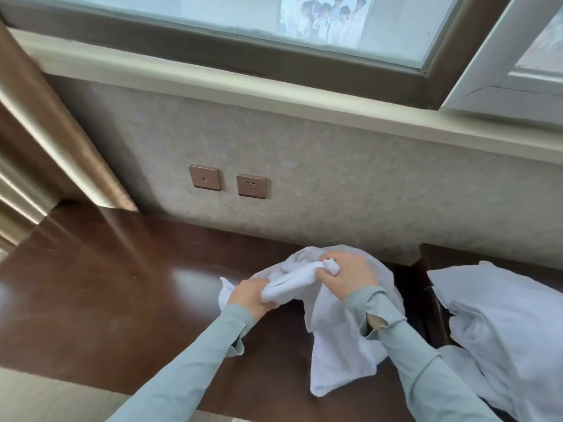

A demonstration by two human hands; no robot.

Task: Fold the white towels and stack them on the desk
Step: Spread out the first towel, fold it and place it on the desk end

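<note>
A crumpled white towel [332, 345] hangs over the dark wooden desk [106, 300], bunched between both hands. My left hand [251, 295] grips one gathered end of it, low and to the left. My right hand [347, 274] grips the other end, a little higher and farther back, with a small tuft of cloth poking out past the thumb. The rest of the towel droops down toward the desk's front edge. Both arms wear pale grey-green sleeves.
A heap of white cloth [502, 324] lies to the right, past the desk's end. The wall behind carries a switch [204, 177] and a socket [251, 186], with a window ledge [274, 99] above. A brown curtain [45, 117] hangs at the left.
</note>
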